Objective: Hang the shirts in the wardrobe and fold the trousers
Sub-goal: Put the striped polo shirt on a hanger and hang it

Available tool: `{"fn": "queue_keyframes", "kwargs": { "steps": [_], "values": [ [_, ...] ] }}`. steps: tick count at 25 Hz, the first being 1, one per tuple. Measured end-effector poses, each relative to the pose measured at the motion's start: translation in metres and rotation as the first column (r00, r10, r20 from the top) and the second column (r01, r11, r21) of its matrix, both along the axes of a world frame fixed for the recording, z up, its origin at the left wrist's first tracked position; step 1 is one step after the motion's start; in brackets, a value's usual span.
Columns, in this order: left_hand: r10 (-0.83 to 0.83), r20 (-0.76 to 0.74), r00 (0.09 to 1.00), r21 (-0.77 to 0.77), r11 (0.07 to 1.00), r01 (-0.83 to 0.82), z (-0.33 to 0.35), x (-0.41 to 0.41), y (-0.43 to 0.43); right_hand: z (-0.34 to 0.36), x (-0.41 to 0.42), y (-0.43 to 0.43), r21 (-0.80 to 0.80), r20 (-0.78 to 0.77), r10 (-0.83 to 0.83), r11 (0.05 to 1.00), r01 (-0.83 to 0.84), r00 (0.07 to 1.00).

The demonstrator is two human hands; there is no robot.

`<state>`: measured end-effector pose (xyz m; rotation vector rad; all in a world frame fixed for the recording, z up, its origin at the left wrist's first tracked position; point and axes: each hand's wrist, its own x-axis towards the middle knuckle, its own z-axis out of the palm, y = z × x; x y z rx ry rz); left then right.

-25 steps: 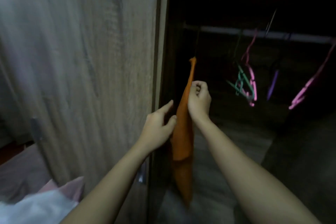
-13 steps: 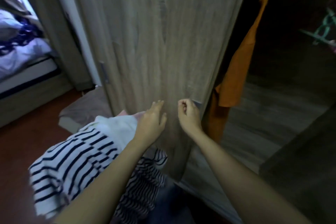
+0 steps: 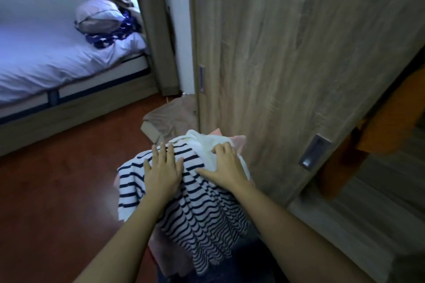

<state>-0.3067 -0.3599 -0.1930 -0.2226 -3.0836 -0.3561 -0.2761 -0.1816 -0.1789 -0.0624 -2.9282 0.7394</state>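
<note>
left hand (image 3: pixel 162 167): flat, fingers straight and spread, palm down on the striped shirt (image 3: pixel 202 213)
right hand (image 3: pixel 226 167): fingers bent into the white garment (image 3: pixel 202 142), bunching it; thumb stretched left onto the stripes
striped shirt: white with navy stripes, top of the clothes pile, near centre, draped toward the near edge
white garment: far end of the pile, partly over the striped shirt
pink garment (image 3: pixel 239 141): pokes out just past the white one, against the wardrobe door (image 3: pixel 287 53)
dark blue fabric (image 3: pixel 207 275): under the pile at the near edge, type can't tell
orange shirt (image 3: pixel 395 117): hanging inside the wardrobe, far right, past the door edge
wardrobe door: wood grain, recessed handle (image 3: pixel 314 153) near its right edge
brown cloth (image 3: pixel 170 119): on the floor (image 3: pixel 57 190) beyond the pile
bed (image 3: pixel 46 57): far left, pillow (image 3: pixel 99 15) at its right end
</note>
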Motion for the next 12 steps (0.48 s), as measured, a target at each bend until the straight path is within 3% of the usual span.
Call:
{"fn": "queue_keyframes", "kwargs": {
  "steps": [2, 6, 10, 12],
  "values": [
    [-0.046, 0.014, 0.999, -0.027, 0.999, 0.046, -0.006, 0.0, -0.005, -0.004, -0.004, -0.007, 0.014, -0.022, -0.027, 1.0, 0.027, 0.999],
    [-0.041, 0.0, 0.999, -0.007, 0.999, 0.041, -0.009, -0.003, -0.005, 0.003, -0.008, -0.001, -0.143, 0.055, -0.002, 0.99, 0.01, 0.998],
    [-0.032, 0.032, 0.999, 0.044, 0.999, 0.03, -0.009, -0.003, -0.002, 0.012, -0.01, 0.002, -0.112, 0.066, -0.018, 0.993, 0.026, 0.998],
    [-0.038, 0.103, 0.994, 0.043, 0.998, 0.034, -0.005, -0.007, -0.002, 0.019, -0.011, 0.003, -0.241, 0.101, -0.03, 0.969, 0.054, 0.994]
  ]
}}
